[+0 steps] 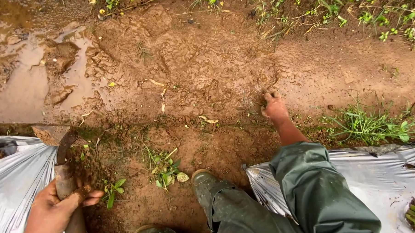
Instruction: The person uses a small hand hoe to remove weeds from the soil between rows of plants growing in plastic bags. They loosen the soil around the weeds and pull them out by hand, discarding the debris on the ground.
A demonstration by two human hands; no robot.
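At lower left, the left hand [52, 211] grips a muddy hoe handle [66, 185]; mid-frame, the right hand [275, 107] clutches a grass tuft [263, 97], uprooting it.

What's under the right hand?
The right hand presses on wet brown mud, fingers closed around a small clump of grass roots. Whatever lies beneath the palm is covered.

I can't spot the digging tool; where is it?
Lower left of the head view: the left hand grips the muddy tool, blade up, beside the silver plastic sheet.
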